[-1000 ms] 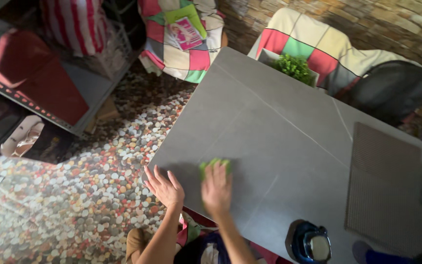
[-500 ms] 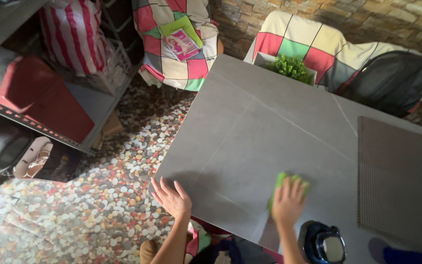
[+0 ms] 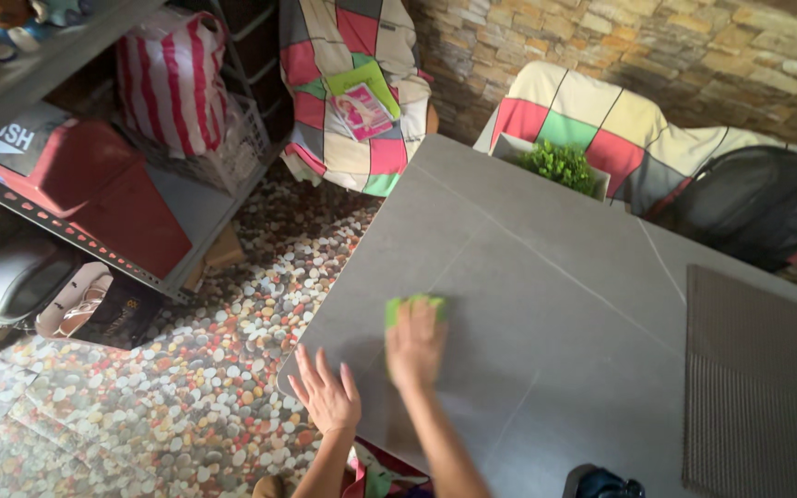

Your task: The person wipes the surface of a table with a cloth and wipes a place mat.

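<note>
Green cloth flat on grey table, your right hand pressing it palm-down, your left hand spread wide at the table's near corner, holding nothing.

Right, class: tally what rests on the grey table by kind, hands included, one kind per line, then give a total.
Green cloths: 1, under the right hand
Hands: 2, the right hand on the cloth, the left hand at the table edge
Potted green plants: 1
Dark mats: 1
Total: 5
</note>
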